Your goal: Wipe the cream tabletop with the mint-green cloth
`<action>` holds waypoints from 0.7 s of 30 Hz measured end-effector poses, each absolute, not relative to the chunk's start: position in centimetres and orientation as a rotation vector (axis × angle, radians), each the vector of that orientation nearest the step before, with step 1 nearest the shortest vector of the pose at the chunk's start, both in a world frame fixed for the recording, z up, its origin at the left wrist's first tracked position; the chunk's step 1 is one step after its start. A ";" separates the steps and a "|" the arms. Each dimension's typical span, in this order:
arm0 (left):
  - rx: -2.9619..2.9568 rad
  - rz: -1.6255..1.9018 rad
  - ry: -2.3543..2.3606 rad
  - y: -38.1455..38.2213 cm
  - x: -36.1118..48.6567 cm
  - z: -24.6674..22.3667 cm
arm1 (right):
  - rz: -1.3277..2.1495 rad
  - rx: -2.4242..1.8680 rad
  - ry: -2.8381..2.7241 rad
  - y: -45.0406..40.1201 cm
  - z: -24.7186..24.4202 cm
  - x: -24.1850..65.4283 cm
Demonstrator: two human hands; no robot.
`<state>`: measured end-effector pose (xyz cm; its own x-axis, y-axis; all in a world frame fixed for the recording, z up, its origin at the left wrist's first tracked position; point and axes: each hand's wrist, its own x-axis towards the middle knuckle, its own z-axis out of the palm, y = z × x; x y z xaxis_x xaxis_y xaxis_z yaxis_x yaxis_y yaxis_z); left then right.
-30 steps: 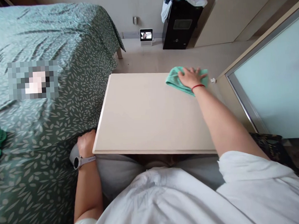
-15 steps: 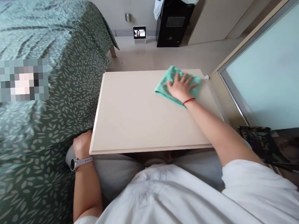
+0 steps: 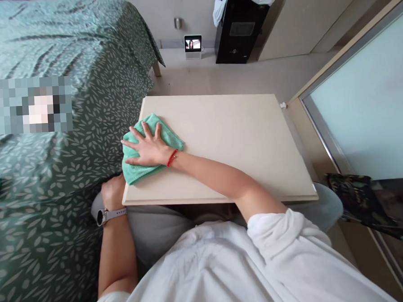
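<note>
My right hand lies flat with spread fingers on a folded green cloth. It presses the cloth onto the left part of a small cream table. A corner of the cloth reaches the table's left edge. At that same edge, low and near my knee, my left hand is closed against the side of the table. Its fingertips are hidden, but it seems to grip the edge. A grey watch is on the left wrist, a red string bracelet on the right.
A bed with a green leaf-patterned cover stands close on the left, with a blurred patch on it. Beyond the table are a small screen on the floor and a black cabinet topped with clothes. A frosted panel is at right.
My right hand has swept the cloth across the tabletop from the far right to the left side. My left hand has stayed at the left edge. The view has shifted slightly.
</note>
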<state>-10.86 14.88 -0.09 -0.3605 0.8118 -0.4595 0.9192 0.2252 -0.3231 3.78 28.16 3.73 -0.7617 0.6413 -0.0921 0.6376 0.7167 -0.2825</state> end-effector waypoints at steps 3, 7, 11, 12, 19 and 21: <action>1.647 -0.783 2.290 15.0 -10.9 0.0 | 0.472 -1.098 -2.888 29.0 3.6 8.1; 1.596 -0.791 2.267 15.3 -10.9 0.0 | 0.451 -1.499 -2.693 33.0 3.5 17.2; 1.604 -0.814 2.273 15.3 -10.9 0.1 | 0.395 -1.986 -2.373 35.1 3.6 28.6; 1.604 -0.810 2.272 15.3 -10.9 0.2 | 0.375 -2.092 -2.281 34.9 3.6 31.3; 1.629 -0.778 2.283 15.3 -11.2 -0.3 | 0.292 -2.523 -1.719 29.0 2.1 41.5; 1.648 -0.770 2.289 15.3 -11.5 -0.7 | 0.231 -2.572 -1.695 27.6 1.6 41.2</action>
